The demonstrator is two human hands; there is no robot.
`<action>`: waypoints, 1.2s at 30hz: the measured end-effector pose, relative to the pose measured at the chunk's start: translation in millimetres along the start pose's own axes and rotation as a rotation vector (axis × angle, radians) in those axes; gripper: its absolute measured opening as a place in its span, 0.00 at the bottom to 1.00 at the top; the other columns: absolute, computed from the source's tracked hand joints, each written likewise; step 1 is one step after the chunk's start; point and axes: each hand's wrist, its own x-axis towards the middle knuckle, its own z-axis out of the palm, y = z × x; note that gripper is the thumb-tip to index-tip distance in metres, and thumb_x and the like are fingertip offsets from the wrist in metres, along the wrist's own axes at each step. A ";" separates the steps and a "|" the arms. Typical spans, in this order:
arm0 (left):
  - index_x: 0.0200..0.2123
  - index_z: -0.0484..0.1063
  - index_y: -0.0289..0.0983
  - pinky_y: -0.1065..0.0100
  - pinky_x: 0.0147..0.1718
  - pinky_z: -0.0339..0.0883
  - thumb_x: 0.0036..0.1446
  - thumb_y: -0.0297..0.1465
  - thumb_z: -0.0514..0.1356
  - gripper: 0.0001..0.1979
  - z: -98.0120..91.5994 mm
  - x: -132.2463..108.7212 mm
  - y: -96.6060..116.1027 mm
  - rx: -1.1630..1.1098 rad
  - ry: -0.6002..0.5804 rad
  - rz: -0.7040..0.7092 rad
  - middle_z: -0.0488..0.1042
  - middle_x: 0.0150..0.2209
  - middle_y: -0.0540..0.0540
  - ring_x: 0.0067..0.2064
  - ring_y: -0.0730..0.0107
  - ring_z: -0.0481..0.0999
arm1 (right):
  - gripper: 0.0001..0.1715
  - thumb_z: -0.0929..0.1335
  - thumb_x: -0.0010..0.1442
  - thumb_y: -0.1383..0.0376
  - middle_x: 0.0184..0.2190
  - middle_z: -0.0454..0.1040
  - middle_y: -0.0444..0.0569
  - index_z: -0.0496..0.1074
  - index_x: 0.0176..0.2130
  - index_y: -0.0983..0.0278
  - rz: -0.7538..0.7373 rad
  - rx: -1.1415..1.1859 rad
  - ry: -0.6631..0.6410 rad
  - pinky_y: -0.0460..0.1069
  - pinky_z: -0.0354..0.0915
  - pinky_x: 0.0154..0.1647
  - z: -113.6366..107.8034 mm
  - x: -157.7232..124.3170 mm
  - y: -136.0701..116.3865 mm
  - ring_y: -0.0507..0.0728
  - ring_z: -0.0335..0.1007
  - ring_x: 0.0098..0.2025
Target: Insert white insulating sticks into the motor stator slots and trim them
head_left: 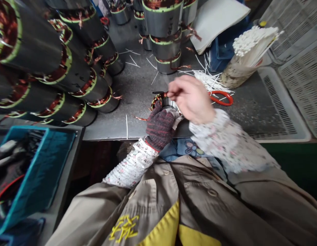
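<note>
A small motor stator (157, 100) with copper windings stands near the table's front edge, partly covered by my hands. My left hand (160, 124), in a dark red-and-black knitted glove, grips its near side. Pale material shows at this glove's right edge. My bare right hand (190, 97) is just above the stator's right side, blurred, with its fingers pinched together. What they hold, if anything, I cannot make out. A dark, thin piece (158, 92) and some reddish wire lie at the stator's far rim, close to my right fingertips.
Stacked stators (164, 44) stand at the back and more (78, 82) on the left. White cable ties (208, 81) are strewn beside red-handled scissors (222, 98). Behind are a tub of white sticks (240, 65), paper sheets (217, 20) and a white crate (284, 102). A teal bin (49, 171) sits lower left.
</note>
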 end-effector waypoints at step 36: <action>0.43 0.72 0.40 0.50 0.68 0.67 0.70 0.32 0.58 0.04 -43.8 32.5 -69.5 -0.271 -0.303 0.432 0.82 0.43 0.45 0.52 0.60 0.82 | 0.10 0.72 0.57 0.75 0.31 0.71 0.43 0.70 0.35 0.62 -0.447 -1.088 0.836 0.54 0.72 0.48 -203.0 84.4 -5.8 0.54 0.70 0.35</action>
